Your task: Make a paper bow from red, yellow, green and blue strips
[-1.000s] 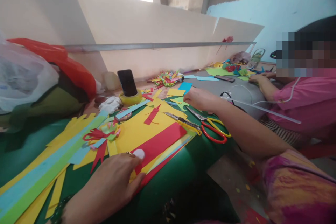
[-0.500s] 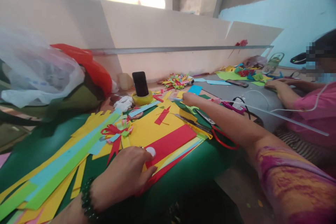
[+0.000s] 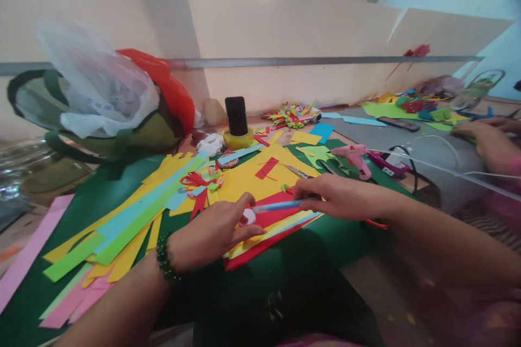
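Note:
My left hand (image 3: 211, 233) rests on a red paper sheet (image 3: 272, 218), its fingers pinching a small white round object (image 3: 247, 217) against it. My right hand (image 3: 337, 196) grips a light blue pen (image 3: 277, 206) whose tip points toward that white object. The red sheet lies on a stack of yellow and blue sheets (image 3: 248, 179) on a green table cover (image 3: 260, 276). A bow made of paper strips (image 3: 201, 183) lies just beyond my left hand.
Long paper strips (image 3: 122, 217) lie at left. A phone stands in a yellow tape roll (image 3: 238, 135). A pink glue gun (image 3: 354, 156) and scissors (image 3: 299, 172) lie beyond my right hand. Plastic bags (image 3: 101, 92) sit at back left. Another person's hand (image 3: 484, 133) works at right.
My right hand has drawn back from the far side of the table and now holds a blue pen beside my left hand. The view has swung left.

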`<state>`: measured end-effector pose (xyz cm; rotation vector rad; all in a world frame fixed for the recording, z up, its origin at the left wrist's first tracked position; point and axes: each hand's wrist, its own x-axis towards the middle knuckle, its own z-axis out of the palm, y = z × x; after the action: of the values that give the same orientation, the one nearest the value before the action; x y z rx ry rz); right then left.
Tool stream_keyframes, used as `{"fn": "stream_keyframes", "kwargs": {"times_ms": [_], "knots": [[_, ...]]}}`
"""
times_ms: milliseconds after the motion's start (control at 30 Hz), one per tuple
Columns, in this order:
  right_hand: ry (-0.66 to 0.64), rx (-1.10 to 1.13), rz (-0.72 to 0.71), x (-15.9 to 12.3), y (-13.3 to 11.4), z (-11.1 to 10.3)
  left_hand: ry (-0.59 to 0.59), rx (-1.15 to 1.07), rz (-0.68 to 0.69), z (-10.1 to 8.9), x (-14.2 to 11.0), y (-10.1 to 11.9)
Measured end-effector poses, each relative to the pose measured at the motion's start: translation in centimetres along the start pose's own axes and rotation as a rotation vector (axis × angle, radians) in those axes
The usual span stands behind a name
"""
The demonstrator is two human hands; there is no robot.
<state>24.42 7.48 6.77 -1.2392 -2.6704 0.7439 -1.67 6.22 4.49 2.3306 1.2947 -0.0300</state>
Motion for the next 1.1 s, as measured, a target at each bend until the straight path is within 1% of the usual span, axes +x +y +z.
{"fn": "stream_keyframes", "kwargs": {"times_ms": [67,133,200,267,300,333,367,433,500,600,633,667,767,800,833,867,933,1033,1100], "knots": [[0.036,0.039,-0.023,0.2,-0.2,0.8,-0.008,0.053,0.019,0.0,0.1,-0.1],[0.125,0.179,-0.033,0.6,-0.3,1.8,-0.011,0.083,0.034,0.0,0.1,0.0],[0.282,0.475,-0.023,1.2,-0.4,3.2,-0.018,0.068,0.044,-0.1,0.0,0.1],[0.416,0.88,0.007,2.0,-0.7,5.0,-0.022,0.039,0.044,-0.1,-0.1,0.2],[0.446,1.061,0.023,2.4,-0.9,6.0,-0.018,0.034,0.046,-0.1,-0.2,0.3],[0.449,1.189,0.037,2.9,-1.1,6.9,-0.01,0.035,0.053,-0.1,-0.3,0.3],[0.444,1.255,0.037,3.3,-1.4,7.8,0.0,0.038,0.066,-0.1,-0.4,0.4],[0.445,1.276,0.022,4.0,-1.9,9.0,0.019,0.041,0.104,0.0,-0.5,0.4],[0.478,1.257,0.002,4.4,-2.3,9.8,0.026,0.036,0.129,0.1,-0.6,0.4],[0.516,1.266,0.004,4.4,-2.1,9.9,0.021,0.037,0.12,0.0,-0.6,0.3],[0.559,1.279,0.008,4.2,-1.8,9.8,0.017,0.039,0.118,0.0,-0.6,0.3],[0.632,1.296,0.013,4.0,-1.4,9.4,0.012,0.04,0.124,-0.1,-0.5,0.2],[0.96,1.324,0.02,2.8,0.0,7.8,-0.001,0.047,0.157,-0.4,-0.5,0.2],[1.03,1.311,0.012,2.4,0.3,7.2,-0.006,0.063,0.157,-0.4,-0.6,0.4],[1.04,1.29,0.003,2.0,0.5,6.6,-0.014,0.091,0.149,-0.4,-0.6,0.6],[1.021,1.267,-0.008,1.8,0.5,6.1,-0.019,0.131,0.134,-0.3,-0.7,0.9],[0.934,1.233,-0.018,1.9,0.2,5.4,-0.034,0.225,0.112,0.0,-1.0,1.5],[0.796,1.179,-0.016,3.4,-0.7,4.9,-0.062,0.348,0.081,1.0,-1.5,2.6],[0.67,1.097,-0.015,5.0,-1.3,4.6,-0.072,0.407,0.068,1.9,-1.6,3.2]]}}
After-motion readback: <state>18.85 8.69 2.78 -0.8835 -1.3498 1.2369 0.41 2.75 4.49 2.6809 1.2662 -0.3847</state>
